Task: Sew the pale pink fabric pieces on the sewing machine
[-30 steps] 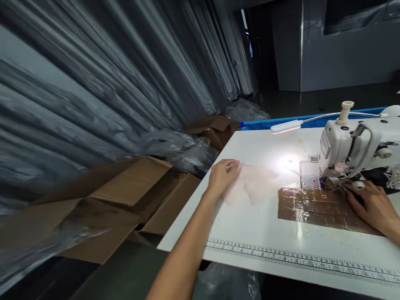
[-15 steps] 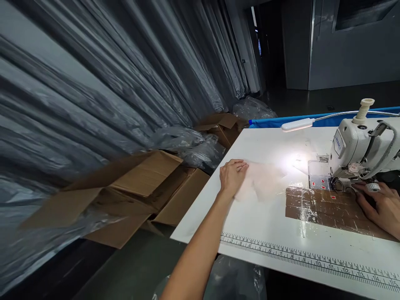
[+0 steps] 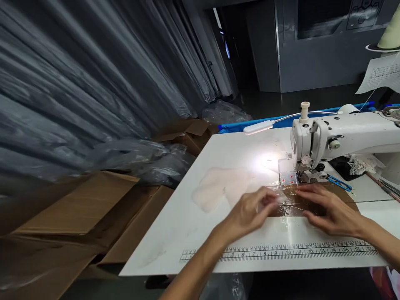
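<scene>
Over the brown taped patch (image 3: 292,209) on the tabletop, the fingers of two bare hands face each other with a narrow space between them. The left hand (image 3: 253,210) has its thumb and forefinger drawn near one another, but they are blurred, and I cannot tell whether anything is pinched there. The right hand (image 3: 333,210) is spread, thumb well apart from the long fingers, which reach across the patch.

Left of both hands lies the sheer pale fabric piece (image 3: 215,187), flat on the white table (image 3: 159,246), its lobed outline faint against the surface. Its near part comes close to the back of the left hand, so it lies behind those fingertips; the right fingers are well apart from it.

Just beyond the fingertips stands the sewing machine (image 3: 359,131), with a small metal plate marked in red (image 3: 288,178) at its needle end. Blue snips (image 3: 339,182) lie past the right hand. A printed ruler (image 3: 281,252) runs along the table's near edge. Farther off, a lit lamp (image 3: 259,127) brightens the tabletop, cardboard boxes (image 3: 78,204) stand to the left, and grey curtains (image 3: 93,83) hang behind them.
</scene>
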`<action>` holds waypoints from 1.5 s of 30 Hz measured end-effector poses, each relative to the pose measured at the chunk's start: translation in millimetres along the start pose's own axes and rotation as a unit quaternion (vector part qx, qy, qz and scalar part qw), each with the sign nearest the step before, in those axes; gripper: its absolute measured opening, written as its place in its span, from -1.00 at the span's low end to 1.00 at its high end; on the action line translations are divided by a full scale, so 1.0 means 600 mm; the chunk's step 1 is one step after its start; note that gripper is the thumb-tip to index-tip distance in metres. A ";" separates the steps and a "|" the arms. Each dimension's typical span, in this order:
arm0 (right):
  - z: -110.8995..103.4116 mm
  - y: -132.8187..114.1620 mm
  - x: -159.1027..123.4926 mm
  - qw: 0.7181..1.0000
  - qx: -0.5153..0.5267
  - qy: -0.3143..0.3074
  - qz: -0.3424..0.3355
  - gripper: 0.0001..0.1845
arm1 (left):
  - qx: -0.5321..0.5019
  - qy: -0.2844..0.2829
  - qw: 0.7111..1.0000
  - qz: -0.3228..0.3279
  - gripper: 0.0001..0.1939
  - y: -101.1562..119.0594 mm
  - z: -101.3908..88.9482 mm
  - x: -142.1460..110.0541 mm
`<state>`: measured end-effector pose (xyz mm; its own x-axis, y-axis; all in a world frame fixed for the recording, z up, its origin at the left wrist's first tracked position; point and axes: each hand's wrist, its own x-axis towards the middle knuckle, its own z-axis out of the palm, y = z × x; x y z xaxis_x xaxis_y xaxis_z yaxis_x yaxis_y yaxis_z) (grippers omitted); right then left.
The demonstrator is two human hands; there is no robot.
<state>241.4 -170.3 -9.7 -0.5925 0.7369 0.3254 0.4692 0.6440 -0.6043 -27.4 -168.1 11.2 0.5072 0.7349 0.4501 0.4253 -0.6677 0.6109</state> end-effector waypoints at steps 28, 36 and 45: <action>-0.025 0.052 0.033 0.899 0.296 -0.120 0.298 -0.41 | -0.044 0.087 0.929 -0.356 -0.89 -0.205 -0.019 0.194; -0.024 0.058 0.035 0.894 0.319 -0.118 0.291 -0.21 | -0.224 0.077 0.898 -0.371 -0.63 -0.201 -0.010 0.206; -0.028 0.070 0.034 0.897 0.326 -0.106 0.280 -0.18 | -0.141 0.107 0.924 -0.339 -0.43 -0.188 -0.013 0.200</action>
<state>260.0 -125.0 -16.5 -0.5268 0.8077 -0.2648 0.2905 -0.1217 -0.9491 -20.5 -3.6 1.5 0.0228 0.9997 0.0016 0.3641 -0.0098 0.9313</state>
